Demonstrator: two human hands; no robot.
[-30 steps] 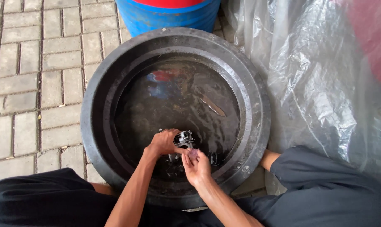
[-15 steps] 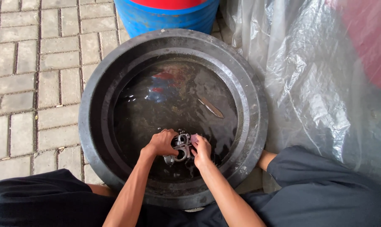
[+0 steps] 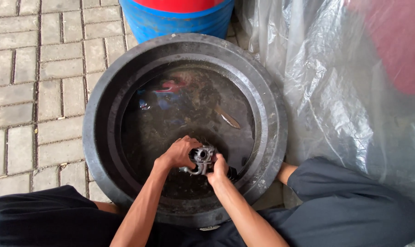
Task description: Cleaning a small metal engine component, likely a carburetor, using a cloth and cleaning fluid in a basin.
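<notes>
The person is squatting over a wide black tub (image 3: 95, 137) that is sitting on grey paving bricks (image 3: 29, 87), and both hands are working just above the dark water (image 3: 180, 114) inside it. The left hand (image 3: 179, 153) is curling around the near side of a small grey metal part (image 3: 201, 158), fingers closed over its edge. The right hand (image 3: 218, 168) is gripping the same part from below and from the right, thumb pressing up against it. So the part is sitting between the two hands, held low over the near half of the tub, close to the water surface; it appears to be a cast fitting with a round opening on top, though the view is too small to be sure of its shape.

The water is looking murky, with a pale leaf-like scrap (image 3: 227, 118) floating well apart from the hands and reflections of red and blue showing at the far side. Judging from this, the washing of the part is under way rather than finished: the part is wet and in hand, it is not being set aside anywhere, and no cleaned pieces are showing outside the tub.

A blue barrel (image 3: 180, 20) is standing just beyond the tub, and clear plastic sheeting (image 3: 335, 91) is lying to the right.
</notes>
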